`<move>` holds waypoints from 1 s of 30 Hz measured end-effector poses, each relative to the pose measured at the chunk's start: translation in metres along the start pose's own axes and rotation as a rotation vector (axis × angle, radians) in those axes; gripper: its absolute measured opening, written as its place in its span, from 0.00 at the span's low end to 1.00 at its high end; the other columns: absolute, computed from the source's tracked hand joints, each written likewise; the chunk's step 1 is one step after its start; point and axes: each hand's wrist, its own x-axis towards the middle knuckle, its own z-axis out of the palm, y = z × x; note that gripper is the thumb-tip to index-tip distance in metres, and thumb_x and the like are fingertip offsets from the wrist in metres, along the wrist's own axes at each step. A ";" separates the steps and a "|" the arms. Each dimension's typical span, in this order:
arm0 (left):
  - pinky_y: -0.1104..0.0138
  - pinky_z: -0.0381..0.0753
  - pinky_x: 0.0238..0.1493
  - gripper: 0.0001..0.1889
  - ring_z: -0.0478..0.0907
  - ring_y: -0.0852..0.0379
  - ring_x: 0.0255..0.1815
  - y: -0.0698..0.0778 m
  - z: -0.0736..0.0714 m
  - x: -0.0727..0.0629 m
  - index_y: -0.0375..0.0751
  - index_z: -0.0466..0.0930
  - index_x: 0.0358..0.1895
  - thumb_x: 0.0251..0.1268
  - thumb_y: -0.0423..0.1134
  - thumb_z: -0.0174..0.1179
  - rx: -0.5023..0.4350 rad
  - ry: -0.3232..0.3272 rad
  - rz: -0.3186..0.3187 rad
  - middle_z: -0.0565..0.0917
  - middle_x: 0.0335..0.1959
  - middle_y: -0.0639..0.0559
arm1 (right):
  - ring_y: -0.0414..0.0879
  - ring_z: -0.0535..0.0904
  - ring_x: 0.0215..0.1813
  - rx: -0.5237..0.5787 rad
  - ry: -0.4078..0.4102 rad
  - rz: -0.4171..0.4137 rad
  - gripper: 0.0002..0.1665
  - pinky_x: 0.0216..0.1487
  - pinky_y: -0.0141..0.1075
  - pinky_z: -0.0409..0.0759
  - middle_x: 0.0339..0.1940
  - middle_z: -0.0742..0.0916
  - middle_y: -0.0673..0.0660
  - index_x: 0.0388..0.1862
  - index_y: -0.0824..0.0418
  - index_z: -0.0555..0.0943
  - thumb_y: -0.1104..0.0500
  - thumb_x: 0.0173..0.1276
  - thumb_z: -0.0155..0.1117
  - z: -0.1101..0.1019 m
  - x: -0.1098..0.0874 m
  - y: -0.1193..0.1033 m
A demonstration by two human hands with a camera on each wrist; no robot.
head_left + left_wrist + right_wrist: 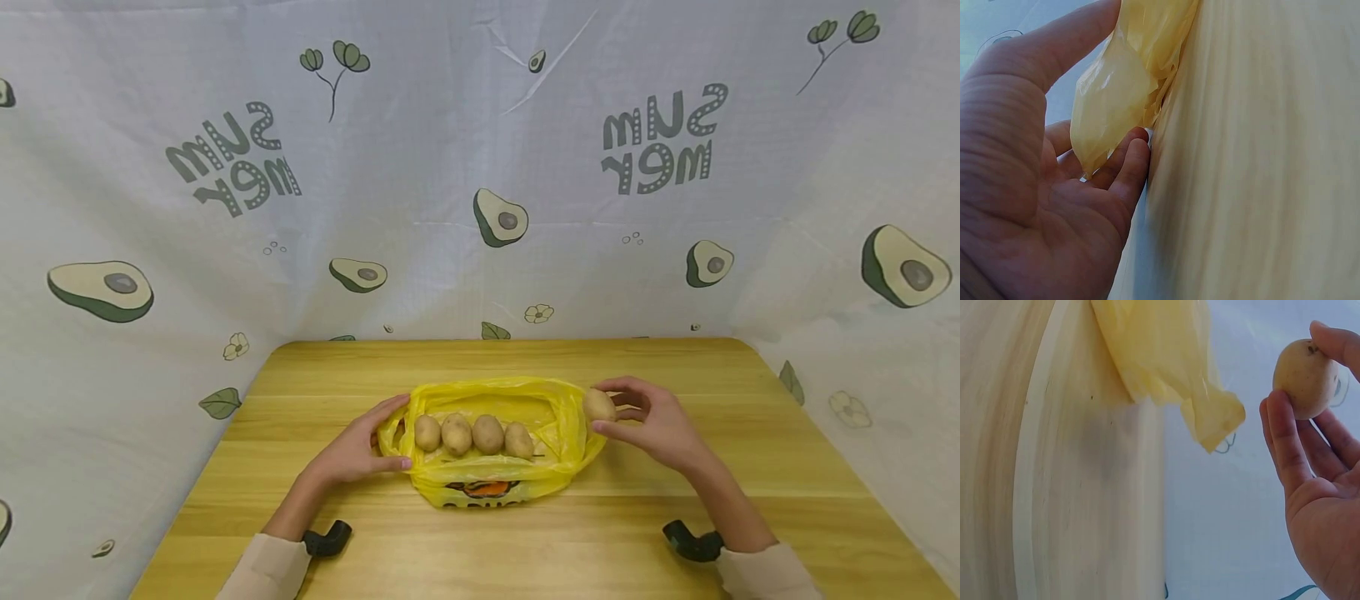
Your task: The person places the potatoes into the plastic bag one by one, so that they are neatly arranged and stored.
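A yellow plastic bag [495, 483] lies with its mouth spread on the table, and several potatoes [488, 434] sit in a row inside it. On the bag's left end, my left hand [352, 446] grips the side, thumb at the front and fingers behind; the left wrist view shows the bunched plastic [1113, 94] between them. Thumb and fingers of my right hand [660, 425] pinch a single potato [1305, 378] at the bag's right end. The right wrist view has this potato held up, apart from the bag's handle [1216, 419].
The wooden table [525, 550] reaches back to a white curtain [435, 167] printed with avocados and lettering, which also hangs on both sides. A black strap piece [327, 539] shows at the left wrist and another black piece [692, 542] at the right.
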 end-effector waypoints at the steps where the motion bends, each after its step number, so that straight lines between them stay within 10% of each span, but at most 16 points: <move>1: 0.39 0.55 0.79 0.54 0.52 0.39 0.84 0.000 0.000 0.000 0.48 0.57 0.83 0.55 0.57 0.77 -0.002 0.000 0.000 0.58 0.84 0.45 | 0.46 0.82 0.53 0.009 -0.004 -0.002 0.30 0.53 0.28 0.84 0.58 0.85 0.59 0.62 0.59 0.81 0.54 0.63 0.79 0.001 0.001 -0.001; 30: 0.39 0.57 0.79 0.54 0.53 0.40 0.84 -0.002 0.001 0.001 0.50 0.57 0.83 0.55 0.57 0.77 0.004 0.004 0.009 0.58 0.84 0.47 | 0.57 0.83 0.57 0.060 -0.160 -0.030 0.30 0.57 0.43 0.86 0.61 0.84 0.62 0.62 0.61 0.79 0.54 0.65 0.78 0.051 0.020 0.001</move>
